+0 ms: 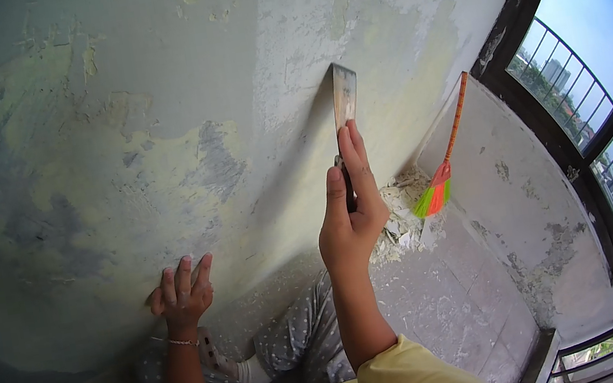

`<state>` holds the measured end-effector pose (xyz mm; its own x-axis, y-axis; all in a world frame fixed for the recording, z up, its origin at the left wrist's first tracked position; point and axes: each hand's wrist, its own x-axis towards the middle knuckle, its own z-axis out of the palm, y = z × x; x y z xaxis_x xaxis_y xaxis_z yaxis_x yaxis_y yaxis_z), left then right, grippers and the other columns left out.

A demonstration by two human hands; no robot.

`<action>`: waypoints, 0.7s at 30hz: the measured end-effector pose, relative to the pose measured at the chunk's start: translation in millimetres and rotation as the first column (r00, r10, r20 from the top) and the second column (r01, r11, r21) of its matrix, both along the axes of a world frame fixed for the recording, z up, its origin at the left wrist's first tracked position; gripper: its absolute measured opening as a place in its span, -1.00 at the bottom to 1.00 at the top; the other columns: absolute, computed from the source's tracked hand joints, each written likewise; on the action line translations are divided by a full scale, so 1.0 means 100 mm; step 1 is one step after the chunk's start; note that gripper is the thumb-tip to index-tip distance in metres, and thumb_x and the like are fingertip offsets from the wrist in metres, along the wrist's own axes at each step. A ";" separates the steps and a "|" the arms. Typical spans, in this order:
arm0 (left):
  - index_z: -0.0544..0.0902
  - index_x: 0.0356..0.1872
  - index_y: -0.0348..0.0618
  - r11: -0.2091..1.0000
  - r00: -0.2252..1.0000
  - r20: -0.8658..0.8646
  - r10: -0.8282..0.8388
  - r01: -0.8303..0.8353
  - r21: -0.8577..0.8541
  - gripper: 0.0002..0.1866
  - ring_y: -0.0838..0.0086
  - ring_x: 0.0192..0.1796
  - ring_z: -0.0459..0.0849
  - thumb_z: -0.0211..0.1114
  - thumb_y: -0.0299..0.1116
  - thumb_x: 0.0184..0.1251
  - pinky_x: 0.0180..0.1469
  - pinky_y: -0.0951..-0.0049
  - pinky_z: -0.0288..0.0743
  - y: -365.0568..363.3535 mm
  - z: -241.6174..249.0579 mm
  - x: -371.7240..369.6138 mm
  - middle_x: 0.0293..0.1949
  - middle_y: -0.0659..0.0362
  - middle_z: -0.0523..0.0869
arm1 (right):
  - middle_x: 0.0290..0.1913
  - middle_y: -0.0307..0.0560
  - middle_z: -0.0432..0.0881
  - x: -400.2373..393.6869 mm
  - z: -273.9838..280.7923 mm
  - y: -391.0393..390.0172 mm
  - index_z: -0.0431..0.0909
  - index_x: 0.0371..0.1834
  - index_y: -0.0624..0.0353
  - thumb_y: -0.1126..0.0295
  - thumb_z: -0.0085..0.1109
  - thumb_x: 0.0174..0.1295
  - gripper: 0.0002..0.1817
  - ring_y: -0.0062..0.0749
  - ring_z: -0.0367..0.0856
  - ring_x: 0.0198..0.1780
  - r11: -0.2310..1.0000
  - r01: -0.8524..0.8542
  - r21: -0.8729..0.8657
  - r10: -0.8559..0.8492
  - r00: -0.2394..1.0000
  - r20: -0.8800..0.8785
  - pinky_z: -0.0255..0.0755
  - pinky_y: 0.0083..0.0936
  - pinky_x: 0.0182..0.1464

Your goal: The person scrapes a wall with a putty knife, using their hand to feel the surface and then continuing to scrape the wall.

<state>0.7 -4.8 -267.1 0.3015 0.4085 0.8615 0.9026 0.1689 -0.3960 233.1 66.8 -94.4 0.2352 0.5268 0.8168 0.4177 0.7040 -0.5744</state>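
Note:
My right hand (353, 208) is wrapped round the dark handle of a scraper (345, 94), with fingers stretched along its metal blade. The blade points up, and its far edge is at or close to the wall (225, 69); contact is not clear. The wall has peeling paint and rough grey and yellowish patches. At the lower left, my left hand (185, 289) has its fingers spread against or just over the lower wall, holding nothing. A bracelet circles that wrist.
A broom (437, 189) with green and orange bristles leans in the corner over a heap of paint flakes (400, 233). Dusty floor tiles (449, 297) lie below. Dark-framed windows (593, 148) are at the right. My bent legs (296, 336) are at the bottom.

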 end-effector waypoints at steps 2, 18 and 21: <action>0.54 0.17 0.48 1.000 1.000 0.002 0.005 -0.005 0.016 -0.57 0.34 0.40 0.19 0.03 -0.15 0.27 0.18 0.26 0.06 0.00 0.00 0.00 0.31 0.33 0.39 | 0.24 0.15 0.48 0.02 -0.36 -0.21 0.52 0.18 0.22 0.56 0.04 0.30 -0.63 -0.17 0.51 0.24 0.988 -0.018 -0.155 0.022 0.999 0.025 0.47 -0.50 0.09; 0.55 0.15 0.59 1.000 0.999 0.045 0.009 -0.010 0.025 -0.60 0.46 0.37 0.22 0.00 -0.10 0.31 0.22 0.31 -0.01 -0.03 -0.02 0.00 0.28 0.47 0.41 | 0.18 0.05 0.54 0.24 -0.54 -0.54 0.58 0.11 0.12 0.69 0.12 0.14 -0.56 -0.15 0.58 0.14 0.941 -0.106 -0.321 0.212 0.925 0.316 0.56 -0.47 0.02; 0.53 0.16 0.59 1.000 0.999 0.040 0.016 -0.017 0.026 -0.58 0.46 0.38 0.21 0.01 -0.11 0.29 0.23 0.31 -0.01 0.03 -0.02 0.00 0.30 0.47 0.39 | 0.17 0.01 0.55 0.28 -0.65 -0.47 0.57 0.13 0.08 0.69 0.12 0.14 -0.54 -0.16 0.61 0.09 0.965 -0.076 -0.252 0.163 0.923 0.349 0.57 -0.50 -0.02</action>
<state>0.9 -2.0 -268.6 0.2605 0.3903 0.8831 0.9145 0.1935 -0.3553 261.1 19.6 -159.2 -0.1317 0.7147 0.6869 0.5493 0.6294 -0.5496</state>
